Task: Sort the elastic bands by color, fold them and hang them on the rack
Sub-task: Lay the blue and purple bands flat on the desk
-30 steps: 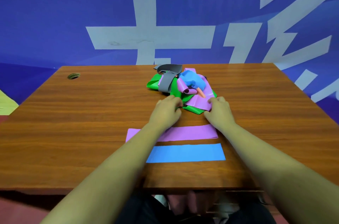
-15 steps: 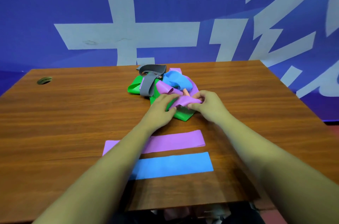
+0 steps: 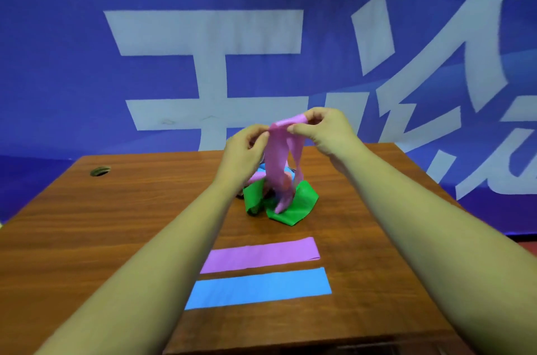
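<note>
Left hand: the left hand (image 3: 245, 148) is raised above the desk, its fingertips pinching the top edge of the hanging purple band (image 3: 276, 163).
Right hand: the right hand (image 3: 327, 129) is close beside it and a little higher, thumb and fingers pinching the same top edge; the hands are almost touching.
Band in hand: it droops in a long loop, and its lower end reaches down into the heap of bands (image 3: 252, 200), so it does not look fully free yet.
Done: a flat purple band (image 3: 261, 254) and a flat blue band (image 3: 258, 288) lie side by side near the front of the desk, apart from the heap, which looks like the start of two colour rows.
Left to do: the heap holds a green band (image 3: 303, 203), with blue and pinkish bits behind it. Folding and hanging look not yet started, and no rack is in view.
In the way: the other bands tangled around the loop's lower end may drag along with it.
Around: the wooden desk (image 3: 116, 224) has a cable hole (image 3: 100, 171) at its far left, and a blue banner (image 3: 87, 64) with white characters hangs behind.
</note>
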The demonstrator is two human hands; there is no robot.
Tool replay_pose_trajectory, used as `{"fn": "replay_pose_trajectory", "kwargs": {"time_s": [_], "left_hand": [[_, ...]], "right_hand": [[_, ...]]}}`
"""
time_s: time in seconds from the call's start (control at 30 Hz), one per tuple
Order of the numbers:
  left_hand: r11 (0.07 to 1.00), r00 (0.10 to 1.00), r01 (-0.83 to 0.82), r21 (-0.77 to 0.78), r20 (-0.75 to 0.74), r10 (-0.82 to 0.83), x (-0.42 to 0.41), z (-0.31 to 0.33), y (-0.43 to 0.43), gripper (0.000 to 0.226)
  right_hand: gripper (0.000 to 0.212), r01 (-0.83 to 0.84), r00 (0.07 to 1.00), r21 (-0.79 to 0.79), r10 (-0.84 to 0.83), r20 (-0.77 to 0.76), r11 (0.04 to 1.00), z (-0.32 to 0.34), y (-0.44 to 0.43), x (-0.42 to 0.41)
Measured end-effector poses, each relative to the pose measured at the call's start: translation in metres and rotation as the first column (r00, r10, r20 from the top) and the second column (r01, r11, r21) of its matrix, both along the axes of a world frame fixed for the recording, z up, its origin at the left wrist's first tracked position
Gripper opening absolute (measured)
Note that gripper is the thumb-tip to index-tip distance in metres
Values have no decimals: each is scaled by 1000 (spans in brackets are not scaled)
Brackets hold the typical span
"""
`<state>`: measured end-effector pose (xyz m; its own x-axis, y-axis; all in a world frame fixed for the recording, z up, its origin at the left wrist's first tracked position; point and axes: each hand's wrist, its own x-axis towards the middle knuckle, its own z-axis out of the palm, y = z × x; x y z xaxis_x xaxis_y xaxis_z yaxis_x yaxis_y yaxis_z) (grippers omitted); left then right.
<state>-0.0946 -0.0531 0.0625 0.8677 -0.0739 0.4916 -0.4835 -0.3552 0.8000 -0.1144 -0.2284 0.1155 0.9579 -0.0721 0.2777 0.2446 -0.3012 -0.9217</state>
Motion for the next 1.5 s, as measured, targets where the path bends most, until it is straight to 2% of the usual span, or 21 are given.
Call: {"fn": "replay_pose_trajectory", "kwargs": {"time_s": [0.17,0.27,0.4,0.5,0.57,0.63,0.7,0.8,0.87,0.93,1.0,1.07,1.17,1.23,1.37,1.5], "left_hand": [[996,998,-4,-84,63,9,-6,49,5,16],[999,998,28,-35,60,-26,-12,63,6,15],[1000,999,14,8,33,-14,-22,53,8,14],[987,998,27,-160,-57,-37,-37,42,7,7],[952,982,113,-286,-114,-151,-53,33,4,16],[954,950,218,-207,-178,-256,-66,23,3,30],[956,927,283,-75,-233,-292,-73,14,2,35],[974,967,225,16,-122,-222,-75,6,1,19],[983,977,182,-37,-107,-185,-78,6,0,11],[973,970,173,-155,-145,-195,-79,9,1,10],[968,977,160,-193,-112,-184,-76,15,4,11],[965,984,139,-223,-81,-160,-74,24,5,11],[946,986,110,-304,-87,-142,-73,37,5,11],[944,985,116,-308,-87,-150,-72,41,7,13],[959,989,76,-274,-103,-108,-70,43,13,12],[980,992,88,-179,-74,-103,-75,41,20,13]], "right_hand": [[18,-42,998,57,40,41,998,26,3,-21],[19,-68,997,76,65,46,995,39,6,-32],[12,-122,990,167,131,-48,978,46,12,-40],[13,-109,987,229,132,-91,967,49,17,-45],[21,-66,990,220,92,-110,973,51,21,-48],[26,-35,991,197,59,-119,980,51,24,-50],[25,-8,992,188,32,-123,982,50,27,-52],[32,18,993,199,6,-121,980,51,25,-54],[34,44,992,208,-19,-121,977,49,21,-54],[25,73,988,211,-41,-150,975,46,16,-53],[19,81,981,223,-38,-191,971,39,12,-52],[17,53,968,277,19,-251,959,31,9,-53],[38,-50,922,357,180,-342,933,22,7,-54],[44,-118,884,399,279,-374,909,16,8,-56],[14,-188,897,394,321,-305,900,11,12,-61],[8,-227,914,385,332,-233,894,15,18,-64]]}}
